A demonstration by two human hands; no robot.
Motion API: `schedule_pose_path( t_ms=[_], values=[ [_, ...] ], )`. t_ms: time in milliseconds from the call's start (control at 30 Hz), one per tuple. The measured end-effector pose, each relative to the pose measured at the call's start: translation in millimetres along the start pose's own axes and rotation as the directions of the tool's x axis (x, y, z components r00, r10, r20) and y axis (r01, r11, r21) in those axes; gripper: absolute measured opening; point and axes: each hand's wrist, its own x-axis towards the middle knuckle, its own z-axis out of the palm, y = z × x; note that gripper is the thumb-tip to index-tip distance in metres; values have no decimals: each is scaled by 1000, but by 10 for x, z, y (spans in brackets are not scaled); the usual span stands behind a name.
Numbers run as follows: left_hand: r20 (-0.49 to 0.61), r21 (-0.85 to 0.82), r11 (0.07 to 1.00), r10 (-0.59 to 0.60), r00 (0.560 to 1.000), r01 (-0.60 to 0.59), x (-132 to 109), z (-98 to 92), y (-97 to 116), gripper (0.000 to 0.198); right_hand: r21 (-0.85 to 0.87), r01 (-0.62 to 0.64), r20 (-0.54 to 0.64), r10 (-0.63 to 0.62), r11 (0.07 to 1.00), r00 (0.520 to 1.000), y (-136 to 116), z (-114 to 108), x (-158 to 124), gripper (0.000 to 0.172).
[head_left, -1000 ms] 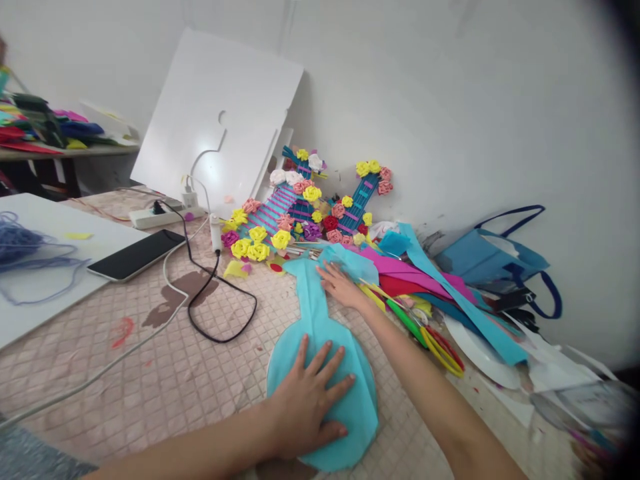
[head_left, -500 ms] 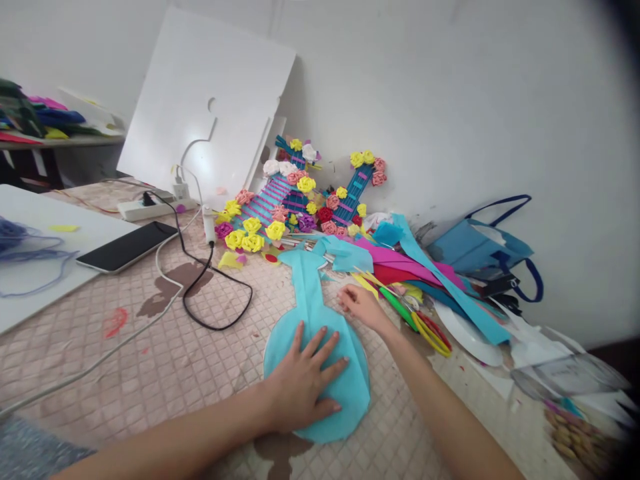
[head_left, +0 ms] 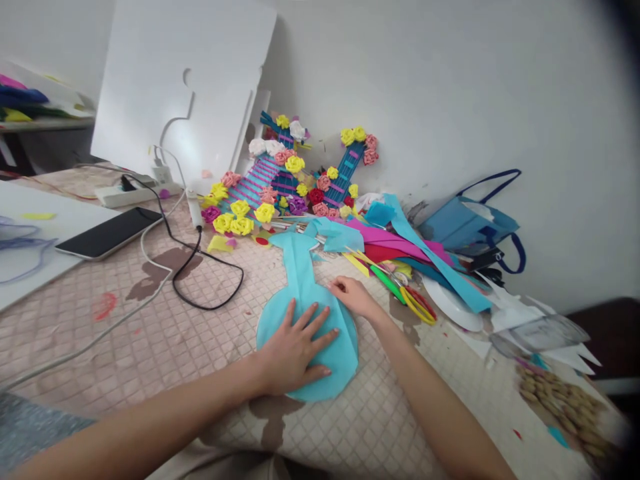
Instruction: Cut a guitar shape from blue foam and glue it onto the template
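Table with a grid-patterned cover stands against a white wall. Compared with one second ago, the right hand has moved from the neck of the blue paper to the upper right edge of its round part. Its fingers are curled together; whether they pinch the edge cannot be determined. The left hand remains palm down on the round part, fingers spread, gripping nothing. The blue paper lies on the table directly in front of the person, neck pointing toward the wall. The view has shifted, and more of the peanuts at lower right is visible than half a second ago. Left side of table: phone, power strip and black cord. Rear: paper flowers on striped pieces. Right side: scissors, pink paper and blue bag. A white board stands tilted at rear left
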Motion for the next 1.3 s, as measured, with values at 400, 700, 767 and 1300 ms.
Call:
schedule_pose_path(
  t_ms=[400,700,767,1300],
  values=[
    [-21,13,1000,14,1000,-14,16,43,-22,63,46,-35,42,33,998,999,-73,-18,-48,15],
    [-32,-42,998,40,999,-41,-1,43,-35,64,222,-88,63,76,971,995,-56,-58,-56,21],
    [-64,-89,995,48,997,-54,-22,12,-40,70,297,-101,98,75,950,992,-76,-85,-81,23],
    [-42,-915,-263,-693,720,-307,330,-876,-169,40,-475,75,-146,-163,877,976,-1589,-987,-614,29]
  ],
)
